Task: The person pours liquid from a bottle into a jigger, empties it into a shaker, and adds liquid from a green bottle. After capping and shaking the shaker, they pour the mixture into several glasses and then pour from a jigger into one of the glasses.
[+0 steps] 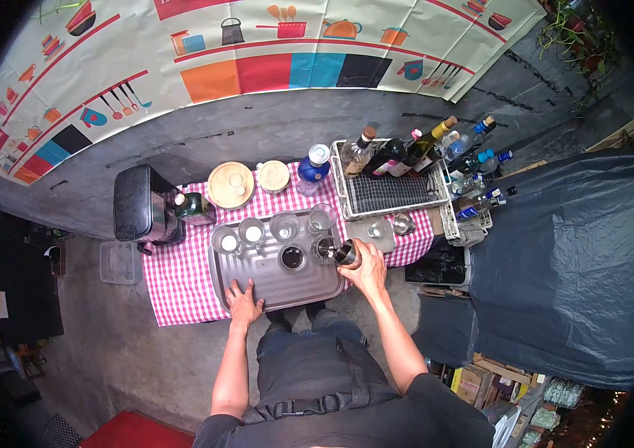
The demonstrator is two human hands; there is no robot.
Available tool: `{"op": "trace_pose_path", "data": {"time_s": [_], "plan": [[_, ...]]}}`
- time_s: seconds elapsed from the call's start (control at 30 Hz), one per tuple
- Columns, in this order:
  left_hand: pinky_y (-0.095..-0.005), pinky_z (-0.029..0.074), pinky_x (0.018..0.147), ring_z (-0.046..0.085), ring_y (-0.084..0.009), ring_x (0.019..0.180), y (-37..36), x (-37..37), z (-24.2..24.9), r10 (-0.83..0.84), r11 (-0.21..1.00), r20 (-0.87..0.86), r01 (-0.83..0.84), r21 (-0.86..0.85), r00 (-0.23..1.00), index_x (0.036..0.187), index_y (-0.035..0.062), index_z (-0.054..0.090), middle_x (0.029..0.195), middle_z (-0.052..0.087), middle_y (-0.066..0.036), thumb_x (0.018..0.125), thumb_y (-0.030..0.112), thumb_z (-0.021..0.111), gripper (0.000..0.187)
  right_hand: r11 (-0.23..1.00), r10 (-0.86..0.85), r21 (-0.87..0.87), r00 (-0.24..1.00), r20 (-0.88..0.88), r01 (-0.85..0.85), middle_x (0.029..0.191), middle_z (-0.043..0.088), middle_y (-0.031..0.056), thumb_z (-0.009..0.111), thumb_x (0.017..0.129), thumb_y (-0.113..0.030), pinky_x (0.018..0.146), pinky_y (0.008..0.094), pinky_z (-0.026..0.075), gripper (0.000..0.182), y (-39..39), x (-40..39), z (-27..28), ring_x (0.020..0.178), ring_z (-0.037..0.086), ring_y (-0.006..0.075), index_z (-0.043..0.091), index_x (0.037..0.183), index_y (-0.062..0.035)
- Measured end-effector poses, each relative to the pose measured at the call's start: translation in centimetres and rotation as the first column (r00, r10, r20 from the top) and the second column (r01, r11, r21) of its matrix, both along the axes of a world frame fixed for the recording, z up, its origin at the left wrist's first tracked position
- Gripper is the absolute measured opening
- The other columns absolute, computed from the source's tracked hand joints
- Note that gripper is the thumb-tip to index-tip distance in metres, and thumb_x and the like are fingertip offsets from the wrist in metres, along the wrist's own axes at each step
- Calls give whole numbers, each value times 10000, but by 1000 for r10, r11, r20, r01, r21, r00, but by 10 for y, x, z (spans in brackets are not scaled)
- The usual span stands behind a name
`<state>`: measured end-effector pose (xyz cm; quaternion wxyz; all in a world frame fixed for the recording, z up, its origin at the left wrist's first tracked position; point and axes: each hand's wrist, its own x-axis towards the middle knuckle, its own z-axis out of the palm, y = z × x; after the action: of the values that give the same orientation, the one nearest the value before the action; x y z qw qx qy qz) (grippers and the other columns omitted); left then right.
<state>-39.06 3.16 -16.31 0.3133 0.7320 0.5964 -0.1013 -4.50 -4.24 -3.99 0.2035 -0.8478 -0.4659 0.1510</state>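
A grey ribbed tray point(279, 293) lies on the pink checked cloth point(175, 291). My left hand point(244, 302) rests with fingers spread on its front left edge. At the tray's right side my right hand point(365, 267) is wrapped round a dark bottle point(346, 254), tilted so that its neck points left to the rim of a glass point(323, 249) with dark contents. Beside that glass stands another glass of dark liquid point(292, 257). Along the back of the tray are several clear glasses point(285, 226), some with something whitish at the bottom.
Behind the tray stand a blue bottle point(313, 170), wooden-lidded jars point(231, 185) and a green bottle point(195, 208). A black appliance point(144, 205) is at the left. Several bottles stand in and beside a white wire basket point(391, 213) at the right. A grey cover point(563, 269) hangs further right.
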Motion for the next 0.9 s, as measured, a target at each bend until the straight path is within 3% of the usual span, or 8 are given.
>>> {"op": "trace_pose_path", "data": {"time_s": [0.9], "plan": [[-638,287,1177,193,-569,1461,0,1,2,-19,1000,-3,19,21,1000,1555,211,435,1628,168,-285,847,357,777,800,1000,-12,0,1000,28,12,1170,619,83,958,550,-284,947,457,520,903,0,-1,10,1081,579,331,607,1375,-173]]}}
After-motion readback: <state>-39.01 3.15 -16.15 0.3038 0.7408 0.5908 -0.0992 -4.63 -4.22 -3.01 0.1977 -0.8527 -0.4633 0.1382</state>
